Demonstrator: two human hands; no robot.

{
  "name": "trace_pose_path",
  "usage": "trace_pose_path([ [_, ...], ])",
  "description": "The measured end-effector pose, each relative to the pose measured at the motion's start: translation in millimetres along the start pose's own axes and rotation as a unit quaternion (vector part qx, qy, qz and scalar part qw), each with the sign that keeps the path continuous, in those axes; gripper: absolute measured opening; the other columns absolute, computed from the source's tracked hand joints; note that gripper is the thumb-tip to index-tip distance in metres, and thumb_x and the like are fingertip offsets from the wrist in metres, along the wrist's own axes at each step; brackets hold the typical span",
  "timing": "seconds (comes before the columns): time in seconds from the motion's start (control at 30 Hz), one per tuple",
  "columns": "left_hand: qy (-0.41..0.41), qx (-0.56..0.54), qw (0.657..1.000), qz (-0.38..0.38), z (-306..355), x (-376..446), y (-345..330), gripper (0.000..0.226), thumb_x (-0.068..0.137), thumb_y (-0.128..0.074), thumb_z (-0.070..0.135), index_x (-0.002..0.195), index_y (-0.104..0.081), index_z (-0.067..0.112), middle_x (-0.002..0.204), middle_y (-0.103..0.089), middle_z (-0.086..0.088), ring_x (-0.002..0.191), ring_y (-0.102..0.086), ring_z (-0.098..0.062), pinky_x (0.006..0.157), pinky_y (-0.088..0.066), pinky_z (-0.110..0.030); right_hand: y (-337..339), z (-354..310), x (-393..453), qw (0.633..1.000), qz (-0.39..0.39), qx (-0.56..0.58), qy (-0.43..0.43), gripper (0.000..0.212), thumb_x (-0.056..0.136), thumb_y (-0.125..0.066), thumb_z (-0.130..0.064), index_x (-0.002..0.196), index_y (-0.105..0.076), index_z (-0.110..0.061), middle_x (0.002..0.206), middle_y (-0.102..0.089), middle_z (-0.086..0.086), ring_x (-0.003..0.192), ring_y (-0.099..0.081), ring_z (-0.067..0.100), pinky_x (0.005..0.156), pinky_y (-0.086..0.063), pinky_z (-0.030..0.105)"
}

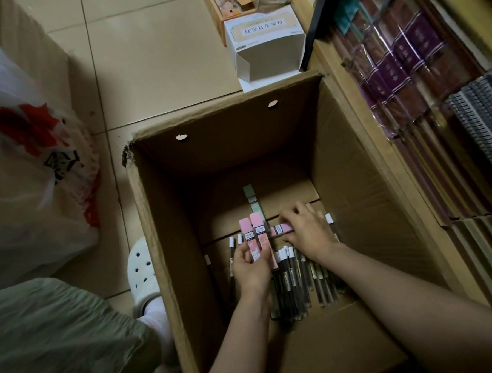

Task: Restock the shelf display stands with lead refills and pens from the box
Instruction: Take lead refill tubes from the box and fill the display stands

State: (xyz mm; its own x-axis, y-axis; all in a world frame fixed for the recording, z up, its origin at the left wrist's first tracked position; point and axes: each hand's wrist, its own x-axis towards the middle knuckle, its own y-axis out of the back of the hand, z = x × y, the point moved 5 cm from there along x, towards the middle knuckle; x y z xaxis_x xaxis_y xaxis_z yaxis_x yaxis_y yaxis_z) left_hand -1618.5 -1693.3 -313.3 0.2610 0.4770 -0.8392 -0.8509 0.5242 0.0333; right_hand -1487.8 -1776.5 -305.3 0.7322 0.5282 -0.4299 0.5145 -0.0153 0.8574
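Both forearms are reached down into a big open cardboard box (168, 247) on the tiled floor (146, 54). Two pink lead refill cases (254, 237) are gripped upright in the left hand (250, 267), thumb curled across the front, caps sticking up above the fingers. Just to the right, the right hand (310, 231) is laid palm-down with its fingertips pinching a third pink case (282, 229) that's lying sideways on the box bottom. A green case (252, 201) is seen flat just beyond both hands, not touched. Under and between the wrists, a loose row of dark pens with white caps (289, 272) is spread across the bottom. Outside the box: a white carton (268, 45) past the far wall, a plastic bag (33, 174) off to the left, and wrapped notebooks (404, 72) stacked on the shelf at right.
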Motion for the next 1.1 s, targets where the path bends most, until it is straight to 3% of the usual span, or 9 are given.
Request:
trace_pose_path([
  [0.17,-0.008,0.006,1.000,0.012,6,-6,5,0.027,0.090,-0.064,0.007,0.112,-0.059,0.021,0.099,-0.072,-0.002,0.084,-0.071,-0.017,0.070,-0.059,-0.035,8,-1,-3,1.000,-0.005,0.021,0.016,0.030,0.084,-0.073,-0.028,0.107,-0.054,-0.023,0.112,-0.051,-0.005,0.109,-0.048,0.017,0.091,-0.040,0.032],
  [0.27,-0.001,-0.023,1.000,-0.006,10,-13,2,0.026,0.088,-0.066,0.005,0.108,-0.063,0.022,0.093,-0.073,0.000,0.076,-0.073,-0.015,0.058,-0.057,-0.029,29,9,-12,0.992,-0.026,0.117,-0.032,0.028,0.079,-0.079,-0.019,0.097,-0.058,-0.022,0.096,-0.060,-0.006,0.087,-0.060,0.011,0.072,-0.052,0.024],
  [0.37,0.022,-0.036,0.998,-0.048,15,-26,-7,0.026,0.089,-0.065,0.005,0.108,-0.062,0.023,0.091,-0.073,-0.001,0.075,-0.072,-0.015,0.055,-0.055,-0.028,52,19,-29,0.978,0.006,0.191,-0.077,0.026,0.075,-0.082,-0.013,0.089,-0.063,-0.024,0.083,-0.061,-0.008,0.073,-0.060,0.004,0.050,-0.042,0.008],
  [0.63,-0.042,0.052,0.971,-0.229,75,-88,-48,0.024,0.090,-0.064,0.005,0.114,-0.062,0.009,0.106,-0.070,-0.014,0.087,-0.067,-0.024,0.079,-0.055,-0.037,159,-1,-84,0.967,0.152,0.198,-0.052,0.012,0.085,-0.070,-0.010,0.091,-0.070,-0.021,0.087,-0.068,-0.004,0.087,-0.064,0.015,0.067,-0.044,0.021],
  [0.73,-0.113,0.136,0.940,-0.293,121,-113,-64,0.023,0.089,-0.065,0.005,0.111,-0.064,0.010,0.104,-0.071,-0.013,0.089,-0.069,-0.023,0.077,-0.058,-0.034,215,-17,-108,0.963,0.211,0.165,-0.024,0.028,0.085,-0.072,-0.011,0.110,-0.064,-0.019,0.105,-0.068,0.000,0.098,-0.064,0.017,0.085,-0.054,0.031],
  [0.8,-0.165,0.182,0.912,-0.327,155,-133,-76,0.026,0.087,-0.067,0.003,0.112,-0.065,0.008,0.099,-0.071,-0.011,0.081,-0.070,-0.020,0.065,-0.058,-0.030,255,-23,-131,0.952,0.272,0.139,-0.010,0.040,0.083,-0.075,-0.016,0.117,-0.057,-0.021,0.106,-0.066,0.000,0.095,-0.064,0.016,0.083,-0.056,0.034],
  [0.87,-0.198,0.219,0.879,-0.376,187,-158,-91,0.028,0.083,-0.071,0.003,0.110,-0.067,0.009,0.095,-0.072,-0.010,0.078,-0.070,-0.019,0.062,-0.058,-0.030,292,-23,-157,0.937,0.316,0.149,0.001,0.038,0.081,-0.077,-0.019,0.111,-0.054,-0.023,0.096,-0.064,-0.005,0.084,-0.063,0.008,0.072,-0.056,0.025],
  [0.93,-0.230,0.274,0.827,-0.435,211,-188,-106,0.031,0.077,-0.075,0.009,0.108,-0.068,0.012,0.102,-0.072,-0.013,0.089,-0.070,-0.024,0.076,-0.059,-0.039,326,-18,-182,0.920,0.357,0.163,0.003,0.031,0.080,-0.079,-0.022,0.101,-0.057,-0.025,0.086,-0.063,-0.011,0.074,-0.061,-0.003,0.063,-0.051,0.014],
  [1.1,-0.252,0.297,0.760,-0.521,228,-244,-129,0.042,0.066,-0.077,0.018,0.107,-0.069,0.020,0.101,-0.074,-0.012,0.094,-0.072,-0.024,0.075,-0.059,-0.039,379,0,-238,0.883,0.420,0.208,-0.006,0.022,0.080,-0.078,-0.020,0.094,-0.062,-0.027,0.086,-0.069,-0.009,0.074,-0.066,0.002,0.069,-0.055,0.018],
])
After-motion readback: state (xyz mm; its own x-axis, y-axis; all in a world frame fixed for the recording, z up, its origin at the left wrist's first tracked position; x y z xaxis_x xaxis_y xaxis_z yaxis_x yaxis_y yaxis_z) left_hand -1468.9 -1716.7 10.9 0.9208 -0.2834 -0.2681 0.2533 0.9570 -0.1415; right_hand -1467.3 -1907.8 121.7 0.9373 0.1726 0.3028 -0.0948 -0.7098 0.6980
